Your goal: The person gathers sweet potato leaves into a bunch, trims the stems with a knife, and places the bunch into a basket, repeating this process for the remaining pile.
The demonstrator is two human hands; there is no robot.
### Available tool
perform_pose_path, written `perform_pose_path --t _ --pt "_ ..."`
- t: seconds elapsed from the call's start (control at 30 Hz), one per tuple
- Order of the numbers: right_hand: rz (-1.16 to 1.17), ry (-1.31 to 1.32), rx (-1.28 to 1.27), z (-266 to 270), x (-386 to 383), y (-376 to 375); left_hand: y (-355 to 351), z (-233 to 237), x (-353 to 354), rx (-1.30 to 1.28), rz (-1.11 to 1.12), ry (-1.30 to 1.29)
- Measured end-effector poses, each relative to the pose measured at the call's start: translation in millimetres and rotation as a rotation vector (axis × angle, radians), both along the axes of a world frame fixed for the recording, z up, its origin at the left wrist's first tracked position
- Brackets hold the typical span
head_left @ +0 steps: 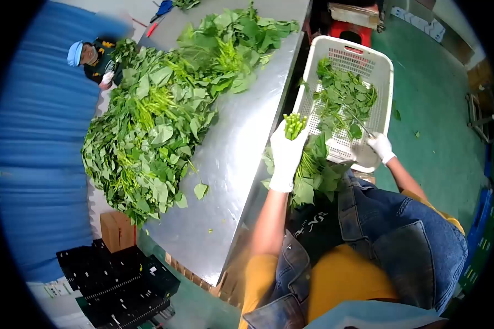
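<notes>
My left hand [288, 156], in a white glove, is closed around a bunch of leafy greens [295, 126]. The cut stem ends point up out of my fist, and the leaves hang below it against my front. My right hand [380, 147], also gloved, is at the near right rim of a white perforated basket [388, 93]. Its fingers are wrapped round a thin knife-like tool [361, 124] that reaches into the basket; the handle is hidden. Loose leaves and stem pieces [343, 96] lie in the basket.
A large heap of leafy greens [153, 126] covers much of the metal table [225, 164] at left. Another person [96, 60] stands behind it. Black crates [115, 279] and a cardboard box [117, 231] are at lower left. A red stool [351, 33] is beyond the basket.
</notes>
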State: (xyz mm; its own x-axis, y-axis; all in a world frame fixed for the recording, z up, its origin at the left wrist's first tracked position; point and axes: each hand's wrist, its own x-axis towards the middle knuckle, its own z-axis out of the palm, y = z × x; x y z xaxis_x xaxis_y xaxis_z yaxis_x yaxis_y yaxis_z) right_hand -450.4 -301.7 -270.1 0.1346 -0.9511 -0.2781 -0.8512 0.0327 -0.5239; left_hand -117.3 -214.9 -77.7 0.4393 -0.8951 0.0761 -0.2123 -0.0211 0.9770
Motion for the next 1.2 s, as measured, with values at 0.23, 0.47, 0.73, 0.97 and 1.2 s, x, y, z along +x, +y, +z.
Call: perform_pose_path --t 0.23,0.47,0.73,0.97,1.2 --pt "0.682 -0.375 -0.517 140 258 4 59 118 93 -0.411 0.610 0.518" --pt "1.310 -0.017 -0.730 173 403 11 122 129 150 -0.649 0.991 0.256" --pt "1.110 -0.965 1.112 256 368 13 116 138 128 0.008 0.477 -1.227" --pt "0.955 -1.325 1.315 201 345 -19 58 50 89 -0.497 -0.334 -2.130" --pt "0.240 -0.842 2.307 6 344 -96 14 42 89 -0.504 -0.317 -2.566"
